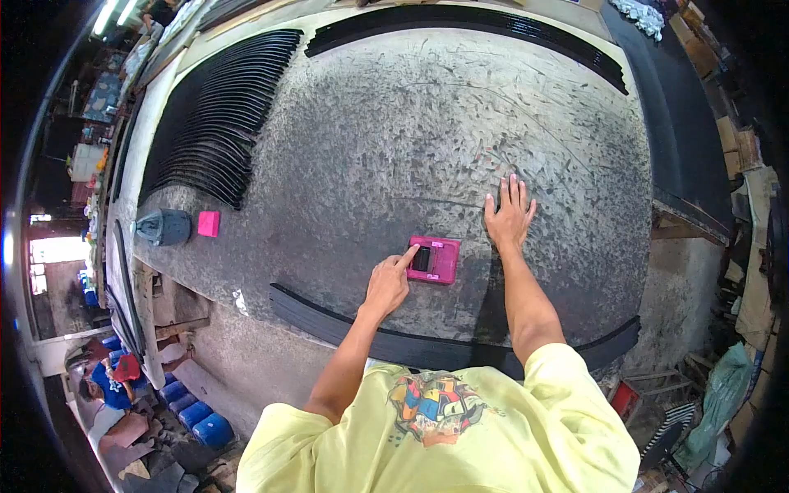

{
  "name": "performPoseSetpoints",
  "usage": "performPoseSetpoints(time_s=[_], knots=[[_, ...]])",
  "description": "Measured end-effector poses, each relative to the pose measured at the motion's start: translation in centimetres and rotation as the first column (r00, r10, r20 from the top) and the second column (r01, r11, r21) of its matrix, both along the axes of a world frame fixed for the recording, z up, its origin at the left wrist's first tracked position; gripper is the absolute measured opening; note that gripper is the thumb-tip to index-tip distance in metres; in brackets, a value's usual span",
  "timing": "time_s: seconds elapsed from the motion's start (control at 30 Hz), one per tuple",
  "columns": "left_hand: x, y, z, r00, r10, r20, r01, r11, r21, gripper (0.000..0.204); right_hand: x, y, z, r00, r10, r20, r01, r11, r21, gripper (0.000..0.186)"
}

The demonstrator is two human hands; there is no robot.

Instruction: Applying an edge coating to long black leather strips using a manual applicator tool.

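In front of me on the worn grey table [362, 156] lies a flat, pink, square case [445, 261] with a dark block set in its left part. My left hand [388, 283] is at its left side; the stretched index finger touches the case's upper left corner, while the other fingers are partly curled. Nothing is held in it. To the right of the case, my right hand [511, 220] rests palm down on the tabletop, fingers spread and empty. Along the table's near edge, close to my body, runs a stack of long black strips [362, 330].
Many black strips [222, 115] lie fanned at the left, and more long strips [460, 18] along the far edge. A dark bucket [164, 228] and a pink block [209, 223] stand left. A black-topped bench [670, 107] adjoins right. Blue drums [205, 423] and a person [113, 384] are lower left.
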State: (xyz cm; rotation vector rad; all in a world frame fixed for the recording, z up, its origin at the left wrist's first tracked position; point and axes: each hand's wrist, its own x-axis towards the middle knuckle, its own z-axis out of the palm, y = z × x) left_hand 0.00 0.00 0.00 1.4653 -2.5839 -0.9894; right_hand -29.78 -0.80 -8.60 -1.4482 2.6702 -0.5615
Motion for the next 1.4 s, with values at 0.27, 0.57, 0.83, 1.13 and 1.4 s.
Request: performPoseSetpoints(time_s=[0.27, 0.57, 0.83, 1.13, 1.4], knots=[[0.5, 0.6, -0.2, 0.997, 0.007, -0.083, -0.011, 0.999, -0.044, 0.058, 0.3, 0.4, 0.5, 1.0, -0.007, 0.008, 0.007, 1.0, 0.015, 0.055], [2.1, -0.4, 0.6, 0.979, 0.014, -0.203, 0.006, 0.995, 0.098, 0.048, 0.6, -0.5, 0.8, 0.999, -0.025, -0.025, 0.025, 1.0, 0.011, 0.053], [3.5, -18.7, -1.2, 0.901, 0.116, -0.419, -0.163, 0.984, -0.077, 0.047, 0.3, -0.8, 1.7, 0.998, -0.023, -0.06, 0.026, 0.999, 0.046, 0.053], [-2.4, -55.1, -8.6, 0.937, 0.234, -0.26, -0.343, 0.757, -0.556, 0.06, 1.0, -0.7, 0.7, 0.998, 0.016, -0.063, -0.009, 0.995, 0.095, 0.055], [-6.6, -61.8, -10.9, 0.955, 0.284, -0.088, -0.259, 0.651, -0.714, 0.069, 0.4, -0.8, 0.9, 0.998, -0.031, -0.052, 0.041, 0.979, 0.198, 0.055]])
